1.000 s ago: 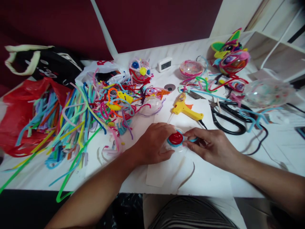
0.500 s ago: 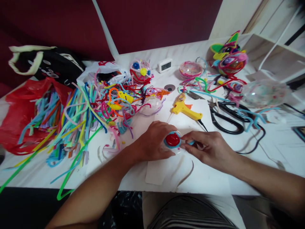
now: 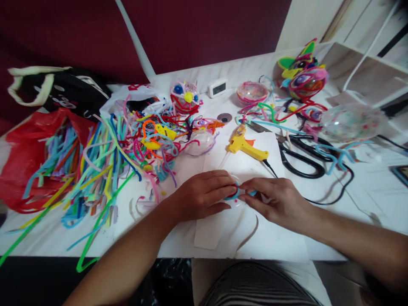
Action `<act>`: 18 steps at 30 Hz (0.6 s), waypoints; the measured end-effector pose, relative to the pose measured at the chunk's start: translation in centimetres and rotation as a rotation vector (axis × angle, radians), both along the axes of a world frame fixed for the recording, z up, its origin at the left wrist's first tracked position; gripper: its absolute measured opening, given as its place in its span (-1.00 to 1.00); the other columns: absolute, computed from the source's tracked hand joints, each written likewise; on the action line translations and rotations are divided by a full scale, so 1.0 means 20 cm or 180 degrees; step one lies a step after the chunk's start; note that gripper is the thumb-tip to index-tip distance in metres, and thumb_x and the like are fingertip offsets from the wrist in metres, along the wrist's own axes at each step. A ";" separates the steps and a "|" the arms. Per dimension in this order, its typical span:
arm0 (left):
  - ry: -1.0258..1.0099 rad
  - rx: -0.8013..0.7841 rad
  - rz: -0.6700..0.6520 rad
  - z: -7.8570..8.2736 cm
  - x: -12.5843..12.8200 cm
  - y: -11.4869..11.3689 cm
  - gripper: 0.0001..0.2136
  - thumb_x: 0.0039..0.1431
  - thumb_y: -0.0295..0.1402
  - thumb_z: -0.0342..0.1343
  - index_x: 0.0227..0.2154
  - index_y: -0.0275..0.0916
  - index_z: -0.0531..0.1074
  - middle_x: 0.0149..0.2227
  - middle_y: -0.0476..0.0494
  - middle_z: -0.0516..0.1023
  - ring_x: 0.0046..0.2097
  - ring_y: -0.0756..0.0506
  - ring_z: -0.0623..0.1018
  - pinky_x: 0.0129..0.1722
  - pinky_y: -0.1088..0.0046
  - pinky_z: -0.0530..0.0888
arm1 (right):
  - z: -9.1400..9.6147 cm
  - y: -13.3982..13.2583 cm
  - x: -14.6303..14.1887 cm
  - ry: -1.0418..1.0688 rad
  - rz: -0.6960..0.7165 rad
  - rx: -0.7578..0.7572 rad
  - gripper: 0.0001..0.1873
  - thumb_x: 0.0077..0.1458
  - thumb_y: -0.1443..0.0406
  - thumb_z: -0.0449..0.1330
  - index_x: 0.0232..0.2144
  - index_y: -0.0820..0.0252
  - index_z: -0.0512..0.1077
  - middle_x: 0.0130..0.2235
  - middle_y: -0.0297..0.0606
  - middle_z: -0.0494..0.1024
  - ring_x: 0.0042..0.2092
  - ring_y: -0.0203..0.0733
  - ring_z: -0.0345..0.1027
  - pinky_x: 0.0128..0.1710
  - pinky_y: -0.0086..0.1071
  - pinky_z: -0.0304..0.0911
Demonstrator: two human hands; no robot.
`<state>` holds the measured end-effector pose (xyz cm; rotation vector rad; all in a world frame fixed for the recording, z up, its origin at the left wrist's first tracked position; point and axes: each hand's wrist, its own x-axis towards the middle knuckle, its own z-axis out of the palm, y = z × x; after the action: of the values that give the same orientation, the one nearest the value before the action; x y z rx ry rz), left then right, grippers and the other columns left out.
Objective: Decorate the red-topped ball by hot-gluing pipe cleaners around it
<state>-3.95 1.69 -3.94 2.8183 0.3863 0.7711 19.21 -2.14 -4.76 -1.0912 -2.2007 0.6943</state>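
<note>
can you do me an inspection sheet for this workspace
Surface: white table, white paper on it.
Job's things: round red piece with light-blue edging, mostly covered; yellow glue gun lying beyond it.
Clutter: fuzzy stems heaped at left, red plastic bag; black-handled scissors at right.
Hands: left hand curled over the red piece; right hand pinching a light-blue strand.
Cables: black cable at right; link to glue gun hidden.
Surroundings: maroon panel, digital clock behind.
</note>
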 end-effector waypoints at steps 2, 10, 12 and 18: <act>0.0018 0.0097 -0.0080 0.00 0.00 0.01 -0.71 0.19 -0.38 0.16 -0.06 -0.39 0.36 -0.06 -0.35 0.53 0.10 -0.17 0.46 0.10 0.19 0.48 | 0.00 0.00 0.00 -0.0044 0.0053 -0.0015 -0.84 0.20 0.27 0.12 -0.22 0.22 0.44 -0.42 -0.30 0.52 -0.49 -0.39 0.31 -0.50 -0.52 0.22; 0.0188 0.0459 -0.0331 -0.02 -0.03 0.01 -0.71 0.19 -0.46 0.14 -0.04 -0.40 0.35 -0.01 -0.36 0.52 0.18 -0.21 0.39 0.14 0.14 0.45 | 0.00 0.01 0.01 -0.0016 0.0165 0.0052 -0.83 0.19 0.31 0.10 -0.20 0.24 0.43 -0.42 -0.29 0.51 -0.48 -0.38 0.32 -0.52 -0.52 0.22; 0.0144 0.0466 -0.0336 -0.02 -0.03 0.01 -0.72 0.17 -0.47 0.16 -0.05 -0.40 0.37 -0.01 -0.36 0.52 0.17 -0.21 0.39 0.15 0.14 0.44 | 0.01 0.02 0.00 0.0025 0.0207 0.0088 -0.84 0.19 0.32 0.10 -0.19 0.24 0.42 -0.42 -0.31 0.51 -0.48 -0.38 0.32 -0.51 -0.51 0.22; 0.0312 0.0540 -0.0480 -0.02 -0.06 0.03 -0.75 0.16 -0.52 0.16 -0.09 -0.41 0.41 0.04 -0.39 0.48 0.20 -0.25 0.36 0.18 0.14 0.41 | 0.01 0.02 0.01 0.0024 0.0227 0.0150 -0.87 0.19 0.34 0.11 -0.20 0.23 0.40 -0.41 -0.31 0.51 -0.45 -0.37 0.34 -0.45 -0.49 0.25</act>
<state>-5.11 2.31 -4.39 3.0085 0.1253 0.6652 19.40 -1.75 -4.56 -0.9893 -2.2473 0.6727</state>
